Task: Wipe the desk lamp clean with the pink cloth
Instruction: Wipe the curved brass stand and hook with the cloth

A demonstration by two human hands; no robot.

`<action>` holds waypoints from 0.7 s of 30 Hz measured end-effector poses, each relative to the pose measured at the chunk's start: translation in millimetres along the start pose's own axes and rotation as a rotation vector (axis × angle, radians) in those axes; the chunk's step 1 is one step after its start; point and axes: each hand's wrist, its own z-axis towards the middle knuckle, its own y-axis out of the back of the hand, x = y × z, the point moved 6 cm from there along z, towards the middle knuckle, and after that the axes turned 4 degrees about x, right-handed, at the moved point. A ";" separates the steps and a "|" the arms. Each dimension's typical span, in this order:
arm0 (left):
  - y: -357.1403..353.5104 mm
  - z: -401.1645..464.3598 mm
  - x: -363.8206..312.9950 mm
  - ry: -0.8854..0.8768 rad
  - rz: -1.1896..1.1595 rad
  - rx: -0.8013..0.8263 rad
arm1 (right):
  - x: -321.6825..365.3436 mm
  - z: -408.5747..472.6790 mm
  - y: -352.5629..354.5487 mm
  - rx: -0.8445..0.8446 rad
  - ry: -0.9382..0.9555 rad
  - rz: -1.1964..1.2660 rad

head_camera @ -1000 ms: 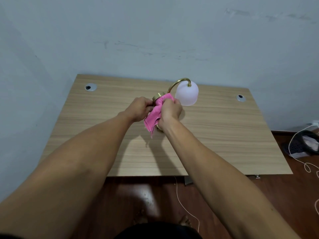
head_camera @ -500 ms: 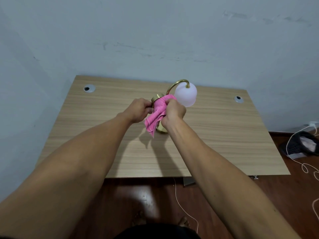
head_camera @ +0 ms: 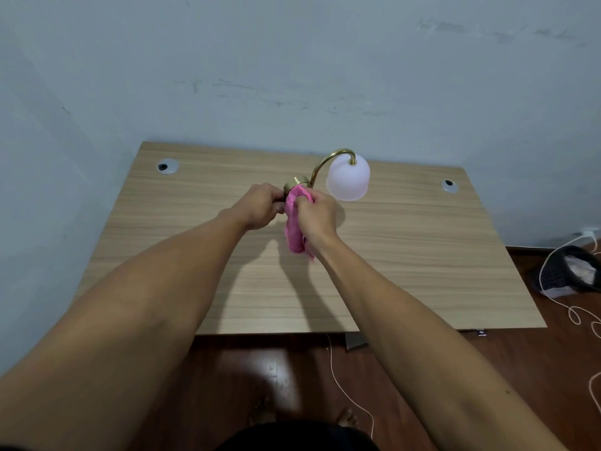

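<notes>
Two bare arms reach out from you over a wooden desk (head_camera: 422,255) that stands against a pale blue wall (head_camera: 292,76). At the far left of the desk top sits a round cable hole (head_camera: 167,166). Your left hand (head_camera: 260,206) is curled shut on the brass body of the desk lamp (head_camera: 348,177) near the middle of the desk; just what part the fingers grip is hidden. Right beside it, your right hand (head_camera: 317,216) is closed on the pink cloth (head_camera: 295,219), pressing its upper end against the lamp's brass base (head_camera: 296,183) while the rest of the cloth hangs down below your wrist. The two hands are close together, nearly touching. From the base a curved brass neck (head_camera: 328,159) rises and arcs rightward to a frosted white shade (head_camera: 348,180), which hangs mouth-down just right of your right hand. A second cable hole (head_camera: 449,185) sits near the desk's right edge. On the dark floor to the far right lie a white cord (head_camera: 572,314) and a dark bundle (head_camera: 566,271).
</notes>
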 end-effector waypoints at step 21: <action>4.4 0.5 -5.0 -0.011 0.109 -0.005 | -6.7 -5.4 4.6 -0.141 -0.318 0.634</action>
